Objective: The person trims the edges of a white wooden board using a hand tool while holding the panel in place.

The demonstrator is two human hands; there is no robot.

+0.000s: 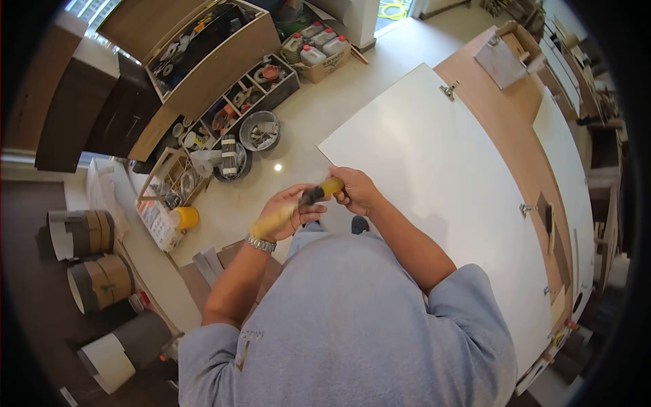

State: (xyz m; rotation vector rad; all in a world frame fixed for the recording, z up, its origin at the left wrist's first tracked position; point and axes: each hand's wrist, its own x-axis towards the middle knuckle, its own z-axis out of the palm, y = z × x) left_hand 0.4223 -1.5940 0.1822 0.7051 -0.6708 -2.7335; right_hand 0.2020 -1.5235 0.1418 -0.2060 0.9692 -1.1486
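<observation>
In front of my belly, both hands hold a yellow-and-black stick-shaped tool (pixel 312 197); motion blur hides its exact kind. My right hand (pixel 355 190) is closed around its yellow far end. My left hand (pixel 285 207), with a metal watch (pixel 261 244) at the wrist, has its fingers curled about the black middle, and a blurred yellow length lies across the palm. Just right of my hands lies a large white panel (pixel 434 183), with metal hinges (pixel 449 89) along its far long edge.
Left of me are a wooden toolbox (pixel 224 57), a black bucket (pixel 260 131) with small parts, a yellow container (pixel 184 218) and rolls of sheet material (pixel 102 285). A carton of white jugs (pixel 324 61) stands ahead. A wooden box (pixel 505 57) sits far right.
</observation>
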